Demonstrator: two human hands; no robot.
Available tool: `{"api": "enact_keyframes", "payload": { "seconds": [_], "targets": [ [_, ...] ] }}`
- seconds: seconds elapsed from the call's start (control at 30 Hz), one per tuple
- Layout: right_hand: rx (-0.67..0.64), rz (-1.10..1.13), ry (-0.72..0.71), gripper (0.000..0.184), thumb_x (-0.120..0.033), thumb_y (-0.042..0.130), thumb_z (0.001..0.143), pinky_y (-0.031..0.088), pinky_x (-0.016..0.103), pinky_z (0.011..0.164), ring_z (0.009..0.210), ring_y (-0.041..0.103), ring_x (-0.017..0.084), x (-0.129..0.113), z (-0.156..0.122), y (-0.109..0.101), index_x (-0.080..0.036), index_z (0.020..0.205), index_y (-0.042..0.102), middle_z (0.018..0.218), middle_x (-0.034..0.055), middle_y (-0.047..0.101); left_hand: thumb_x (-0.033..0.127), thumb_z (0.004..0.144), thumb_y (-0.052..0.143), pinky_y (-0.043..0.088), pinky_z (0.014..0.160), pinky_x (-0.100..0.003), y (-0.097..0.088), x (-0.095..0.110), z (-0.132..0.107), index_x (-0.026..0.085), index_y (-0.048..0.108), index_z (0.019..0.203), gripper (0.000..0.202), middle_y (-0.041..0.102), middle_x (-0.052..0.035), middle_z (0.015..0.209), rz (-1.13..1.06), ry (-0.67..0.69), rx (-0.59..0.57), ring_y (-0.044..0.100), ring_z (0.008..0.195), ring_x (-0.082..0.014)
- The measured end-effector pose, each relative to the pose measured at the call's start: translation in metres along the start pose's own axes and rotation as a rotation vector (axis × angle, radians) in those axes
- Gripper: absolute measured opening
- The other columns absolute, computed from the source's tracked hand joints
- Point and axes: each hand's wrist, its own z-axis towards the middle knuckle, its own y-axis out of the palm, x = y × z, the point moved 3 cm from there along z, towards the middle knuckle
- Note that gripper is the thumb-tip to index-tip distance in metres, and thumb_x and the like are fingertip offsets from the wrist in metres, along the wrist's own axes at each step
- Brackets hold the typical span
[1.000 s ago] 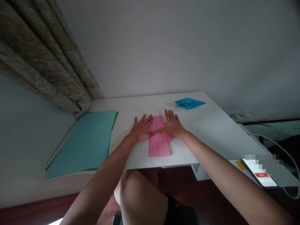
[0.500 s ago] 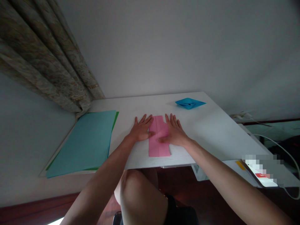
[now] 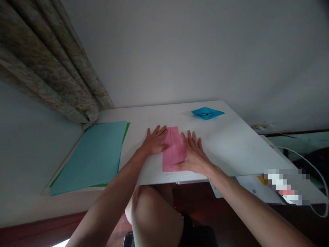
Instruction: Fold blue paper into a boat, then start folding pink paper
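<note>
A pink sheet of paper (image 3: 173, 148), folded into a long narrow strip, lies on the white table (image 3: 231, 144) near its front edge. My left hand (image 3: 153, 142) lies flat with its fingers spread, pressing on the strip's left edge near the far end. Flat as well, my right hand (image 3: 194, 154) has its fingers stretched out along the strip's right edge and its thumb on the near right corner.
A blue folded paper boat (image 3: 207, 113) sits at the table's far right. A stack of teal and green sheets (image 3: 95, 156) lies to the left. A curtain (image 3: 51, 68) hangs at the left. Papers, a blurred device and a white cable (image 3: 318, 178) lie at the right.
My right hand has slid toward me along the strip's right edge, from the middle to the near end. The left hand has stayed in place.
</note>
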Motion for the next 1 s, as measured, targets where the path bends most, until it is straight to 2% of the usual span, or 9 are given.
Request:
{"api": "enact_keyframes", "payload": {
  "seconds": [0.23, 0.33, 0.4, 0.47, 0.57, 0.63, 0.73, 0.87, 1.0],
  "targets": [
    [-0.047, 0.002, -0.071, 0.157, -0.072, 0.083, 0.041, 0.002, 0.068, 0.115, 0.148, -0.009, 0.049, -0.006, -0.005, -0.001, -0.010, 0.158, -0.001, 0.162, 0.0306, -0.003, 0.054, 0.092, 0.049, 0.000, 0.115, -0.072, 0.000, -0.003, 0.000, 0.023, 0.021, 0.157, 0.077, 0.010, -0.0102, 0.165, -0.011, -0.006, 0.026, 0.006, 0.153, -0.0342],
    [-0.078, 0.018, 0.003, 0.136, -0.071, 0.077, 0.057, 0.016, 0.064, 0.115, 0.147, 0.018, 0.046, -0.004, 0.018, -0.011, -0.011, 0.158, 0.008, 0.159, 0.0290, 0.022, 0.053, 0.092, 0.051, 0.003, 0.115, -0.070, 0.000, -0.014, 0.001, 0.021, 0.025, 0.156, 0.077, 0.013, -0.0126, 0.165, -0.030, -0.055, 0.076, 0.011, 0.152, -0.0342],
    [0.019, 0.005, 0.139, 0.110, -0.067, 0.067, 0.073, 0.032, 0.055, 0.108, 0.135, 0.043, 0.041, -0.004, 0.041, -0.021, -0.010, 0.155, 0.020, 0.145, 0.0278, 0.047, 0.052, 0.091, 0.053, 0.007, 0.117, -0.067, 0.000, -0.024, 0.002, 0.019, 0.028, 0.155, 0.076, 0.018, -0.0139, 0.164, -0.045, -0.138, 0.149, 0.016, 0.152, -0.0334],
    [0.134, -0.091, 0.262, 0.098, -0.071, 0.063, 0.075, 0.040, 0.053, 0.098, 0.123, 0.052, 0.044, -0.007, 0.064, -0.029, -0.005, 0.144, 0.040, 0.133, 0.0306, 0.056, 0.051, 0.091, 0.054, 0.012, 0.119, -0.064, 0.001, -0.035, 0.003, 0.017, 0.033, 0.153, 0.074, 0.025, -0.0157, 0.162, -0.062, -0.236, 0.247, 0.022, 0.150, -0.0332],
    [0.134, -0.150, 0.323, 0.089, -0.077, 0.062, 0.071, 0.043, 0.052, 0.090, 0.110, 0.058, 0.044, -0.017, 0.089, -0.028, -0.003, 0.121, 0.059, 0.115, 0.0310, 0.064, 0.047, 0.088, 0.060, 0.020, 0.118, -0.060, 0.004, -0.048, 0.001, 0.015, 0.043, 0.148, 0.070, 0.036, -0.0189, 0.157, -0.104, -0.308, 0.392, 0.031, 0.146, -0.0349],
    [0.120, -0.146, 0.329, 0.086, -0.077, 0.063, 0.069, 0.043, 0.052, 0.088, 0.106, 0.059, 0.043, -0.022, 0.096, -0.025, -0.004, 0.115, 0.062, 0.108, 0.0294, 0.066, 0.038, 0.085, 0.066, 0.028, 0.117, -0.055, 0.003, -0.052, -0.002, 0.018, 0.054, 0.140, 0.061, 0.045, -0.0176, 0.152, -0.171, -0.248, 0.497, 0.039, 0.142, -0.0335],
    [0.124, -0.117, 0.327, 0.071, -0.071, 0.067, 0.068, 0.043, 0.049, 0.085, 0.104, 0.060, 0.042, -0.018, 0.097, -0.026, -0.009, 0.102, 0.068, 0.105, 0.0272, 0.068, 0.026, 0.082, 0.067, 0.040, 0.112, -0.045, -0.002, -0.049, -0.008, 0.025, 0.072, 0.119, 0.037, 0.055, -0.0110, 0.143, -0.368, -0.016, 0.644, 0.051, 0.132, -0.0273],
    [0.120, 0.185, 0.328, 0.027, -0.045, 0.071, 0.071, 0.043, 0.039, 0.071, 0.084, 0.064, 0.031, -0.002, 0.098, -0.026, -0.019, 0.074, 0.067, 0.085, 0.0149, 0.070, 0.030, 0.085, 0.063, 0.055, 0.091, -0.038, -0.004, -0.041, -0.011, 0.023, 0.078, 0.103, 0.024, 0.075, -0.0091, 0.106, -0.696, 0.148, 0.654, 0.068, 0.099, -0.0222],
    [0.206, 0.782, 0.265, 0.022, -0.039, 0.070, 0.070, 0.038, 0.030, 0.060, 0.064, 0.057, 0.019, 0.005, 0.104, -0.020, -0.021, 0.066, 0.058, 0.064, 0.0014, 0.061, 0.042, 0.080, 0.071, 0.058, 0.076, -0.035, 0.003, -0.038, -0.007, 0.017, 0.077, 0.105, 0.035, 0.077, -0.0081, 0.091, -0.960, 0.014, 0.545, 0.072, 0.081, -0.0220]
  ]
}}
